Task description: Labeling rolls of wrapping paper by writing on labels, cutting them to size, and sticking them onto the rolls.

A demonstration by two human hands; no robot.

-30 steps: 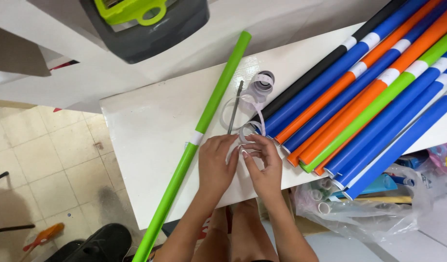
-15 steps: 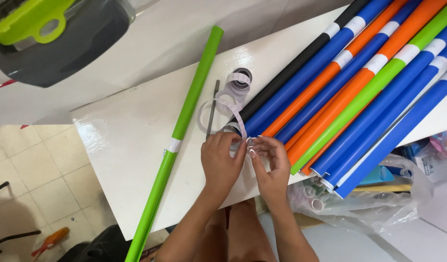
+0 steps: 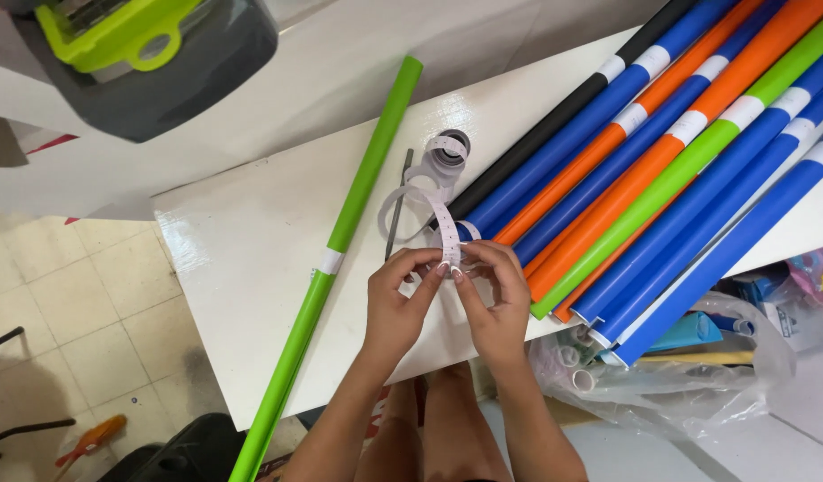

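White label strip (image 3: 443, 228) curls up from the fingers (image 3: 438, 268); white label bands (image 3: 688, 125) wrap coloured rolls right of them; clear plastic bag (image 3: 697, 393) lower right.

Two bare hands meet fingertip to fingertip, low in the centre of view.

The left hand (image 3: 395, 308) and right hand (image 3: 494, 303) rise from bare forearms that come up side by side from the bottom edge; fingers curl inward, thumbs and forefingers pinched together, knuckles turned outward, wrists slightly bent.
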